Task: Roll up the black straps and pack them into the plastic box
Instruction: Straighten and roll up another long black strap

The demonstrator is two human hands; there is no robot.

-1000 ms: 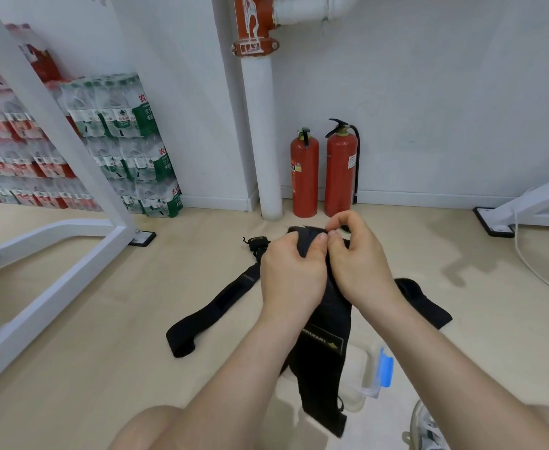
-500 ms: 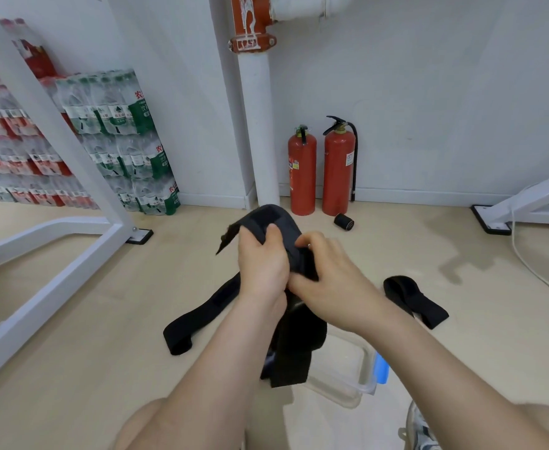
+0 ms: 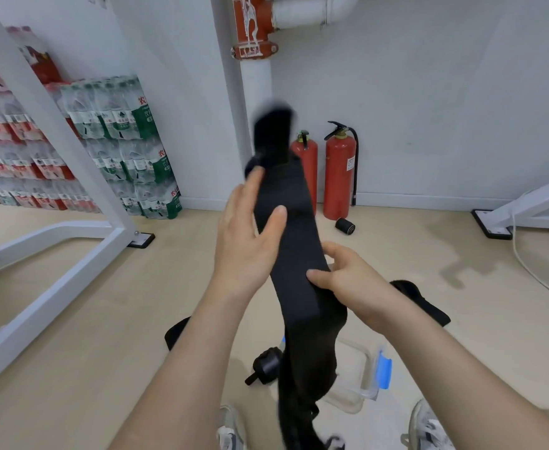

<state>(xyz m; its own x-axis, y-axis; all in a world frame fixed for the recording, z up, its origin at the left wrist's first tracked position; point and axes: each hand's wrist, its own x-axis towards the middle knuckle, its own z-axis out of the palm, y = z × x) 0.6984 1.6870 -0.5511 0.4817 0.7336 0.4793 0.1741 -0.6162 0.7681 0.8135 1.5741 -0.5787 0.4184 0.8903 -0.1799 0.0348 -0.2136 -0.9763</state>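
Head view: both hands are raised in front, with one long black strap [image 3: 291,248] held up on a slant. Its top end is motion-blurred in front of the white pipe [image 3: 256,92], and its lower part hangs down between the forearms toward the shoes [image 3: 429,427].

The left hand [image 3: 245,245] is spread. Its fingers are nearly straight along the strap's left edge and the thumb lies flat on the strap's front face.

The right hand [image 3: 347,274] pinches the strap lower down, on its right edge — thumb on the front, fingers curled round behind.

The clear plastic box [image 3: 365,362] with a blue clip [image 3: 384,373] sits on the floor [image 3: 88,319] below the hands, partly hidden by the hanging strap. What's inside it — cannot tell.

A second strap [image 3: 425,303] lies on the floor right of the right wrist. Another black end [image 3: 177,332] shows left of the left forearm. A small black roll [image 3: 345,226] lies by two red fire extinguishers [image 3: 339,177] at the wall. Packs of bottled water [image 3: 130,141] are stacked at left, behind a white metal frame [image 3: 71,254].
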